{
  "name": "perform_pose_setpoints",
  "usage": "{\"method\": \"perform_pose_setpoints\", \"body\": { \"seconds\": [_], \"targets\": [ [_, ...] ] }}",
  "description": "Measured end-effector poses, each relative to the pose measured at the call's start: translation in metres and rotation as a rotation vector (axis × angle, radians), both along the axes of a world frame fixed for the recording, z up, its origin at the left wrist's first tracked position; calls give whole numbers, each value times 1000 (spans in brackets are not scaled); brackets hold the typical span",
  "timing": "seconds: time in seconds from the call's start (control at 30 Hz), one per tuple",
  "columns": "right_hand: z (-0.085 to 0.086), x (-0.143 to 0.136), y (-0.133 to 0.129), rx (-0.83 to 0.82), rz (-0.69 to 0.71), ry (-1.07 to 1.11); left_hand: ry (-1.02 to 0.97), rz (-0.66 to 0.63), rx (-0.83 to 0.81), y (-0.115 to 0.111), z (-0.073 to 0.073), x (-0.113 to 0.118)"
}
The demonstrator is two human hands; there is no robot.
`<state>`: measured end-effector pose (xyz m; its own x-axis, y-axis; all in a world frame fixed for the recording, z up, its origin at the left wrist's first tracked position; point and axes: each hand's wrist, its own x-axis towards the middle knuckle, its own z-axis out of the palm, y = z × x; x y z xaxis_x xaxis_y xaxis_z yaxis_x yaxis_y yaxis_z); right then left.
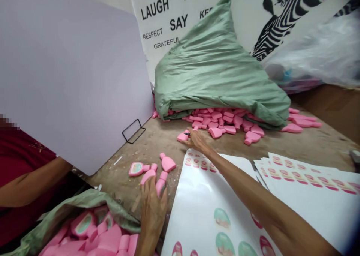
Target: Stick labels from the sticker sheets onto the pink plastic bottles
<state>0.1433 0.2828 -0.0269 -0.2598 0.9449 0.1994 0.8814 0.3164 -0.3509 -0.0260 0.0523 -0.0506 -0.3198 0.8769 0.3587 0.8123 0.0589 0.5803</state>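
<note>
My left hand is over a small group of pink bottle-shaped pieces on the table, with its fingers curled round a pink bottle. Beside it lie a plain pink bottle and one with a green oval sticker. Farther out, my right hand has its fingers at another pink bottle, near the big pile. A small dark object shows at those fingers, its kind unclear. Under my right forearm is a sticker sheet with green and pink ovals.
A green sack spills many pink bottles at the back. Another green sack of pink bottles stands front left. More sticker sheets lie right. A white board blocks the left, where a person's arm shows.
</note>
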Motion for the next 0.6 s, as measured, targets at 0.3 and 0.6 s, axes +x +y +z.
{"method": "perform_pose_setpoints", "body": {
  "seconds": [0.3,0.6],
  "targets": [
    [5,26,15,-91,90,-155,-14,-61,248,3,9,8],
    [47,87,-137,-147,490,163,-1302,-406,-341,3,57,76]
  ]
}}
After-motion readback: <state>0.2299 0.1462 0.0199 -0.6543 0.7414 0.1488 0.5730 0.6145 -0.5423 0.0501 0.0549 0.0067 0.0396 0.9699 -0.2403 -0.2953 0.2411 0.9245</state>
